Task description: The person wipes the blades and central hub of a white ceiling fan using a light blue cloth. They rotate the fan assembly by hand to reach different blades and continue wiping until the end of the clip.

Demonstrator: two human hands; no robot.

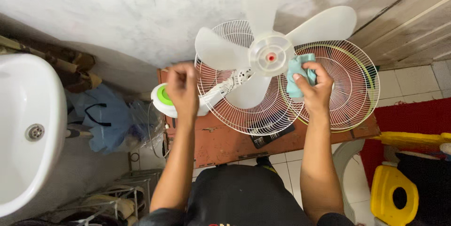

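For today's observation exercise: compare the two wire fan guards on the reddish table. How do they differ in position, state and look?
The left guard remains fixed to the fan body, behind the white blades; the right guard is detached and lies by itself. The left guard looks plain white, while the right guard has a yellow-green rim. The left guard overlaps the right guard's edge. The right hand holds a teal cloth over the right guard; the left hand grips near the left guard. Both are round wire grilles.

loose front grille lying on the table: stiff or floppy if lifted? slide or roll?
The front grille is thin wire spokes on a rim, so probably light and slightly springy. Lying flat on the table, it would likely slide, not roll. Its edge overhangs, so it might tip.
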